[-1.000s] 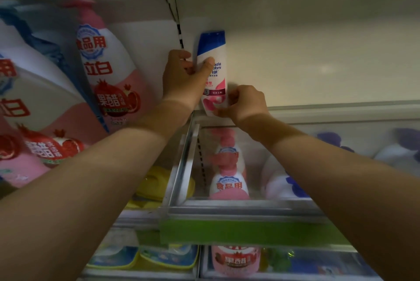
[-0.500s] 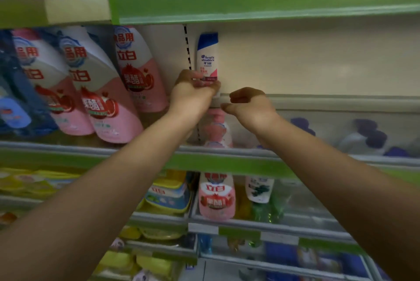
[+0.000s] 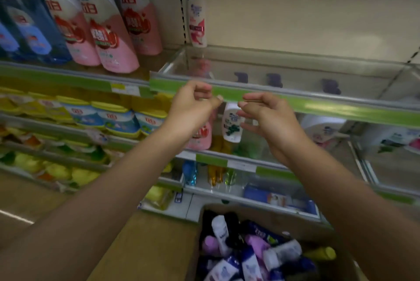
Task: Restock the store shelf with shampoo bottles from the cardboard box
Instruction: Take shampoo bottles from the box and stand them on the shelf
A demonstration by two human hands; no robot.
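Note:
A white shampoo bottle (image 3: 197, 16) with a blue cap and pink label stands upright at the back left corner of the shelf (image 3: 295, 96), which has a green front strip. My left hand (image 3: 193, 108) and my right hand (image 3: 266, 119) hover in front of that strip, well below the bottle, both empty with fingers loosely curled. Low at the bottom sits the cardboard box (image 3: 268, 217), holding several shampoo bottles (image 3: 250, 251) in white, purple and dark blue, lying jumbled.
Large pink and white detergent pouches (image 3: 109, 31) fill the shelf to the left. Lower shelves carry yellow and blue packs (image 3: 109, 119), a white bottle (image 3: 231, 125) and small coloured bottles (image 3: 213, 174). The wooden floor (image 3: 145, 246) shows left of the box.
Both hands have let go of the shampoo bottle and drawn back and down from it. The view has tilted down, bringing the cardboard box into sight.

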